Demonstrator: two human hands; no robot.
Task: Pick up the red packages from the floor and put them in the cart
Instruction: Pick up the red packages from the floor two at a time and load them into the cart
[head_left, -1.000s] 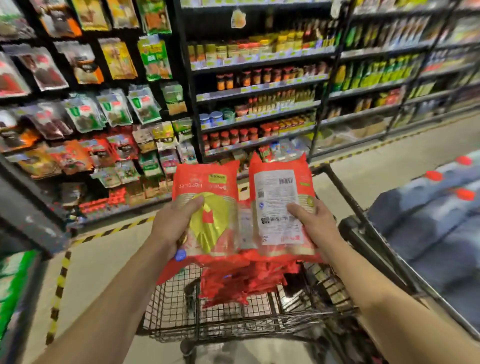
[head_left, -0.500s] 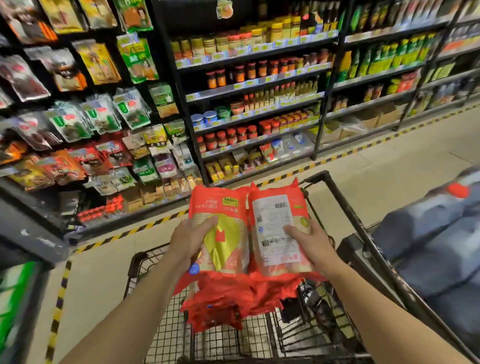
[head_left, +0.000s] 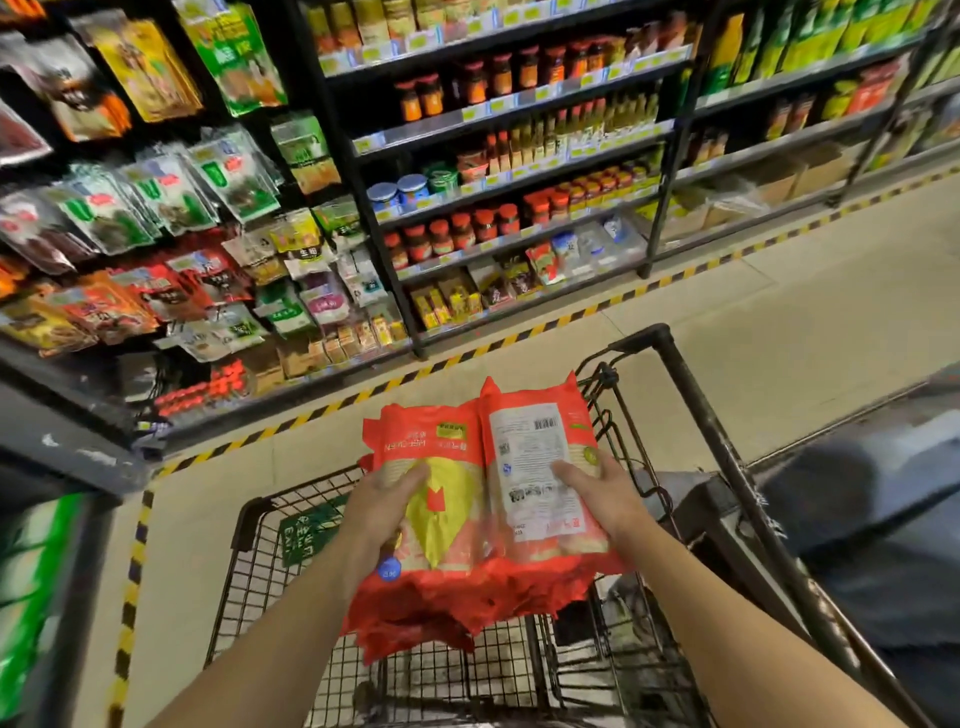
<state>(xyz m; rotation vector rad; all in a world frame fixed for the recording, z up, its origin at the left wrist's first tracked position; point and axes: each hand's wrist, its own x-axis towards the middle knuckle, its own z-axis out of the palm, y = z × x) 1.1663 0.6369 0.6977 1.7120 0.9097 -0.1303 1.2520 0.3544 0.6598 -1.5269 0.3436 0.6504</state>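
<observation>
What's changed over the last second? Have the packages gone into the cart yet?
The red packages have come down toward the cart and now hang low over its basket. They are not in yet. Unchanged: the left hand and right hand still grip the stack from either side in the same hold, and nothing has been let go.

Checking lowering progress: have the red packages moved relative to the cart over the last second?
Yes. The red packages have dropped toward the cart: their tops now sit below its handle corner.
</observation>
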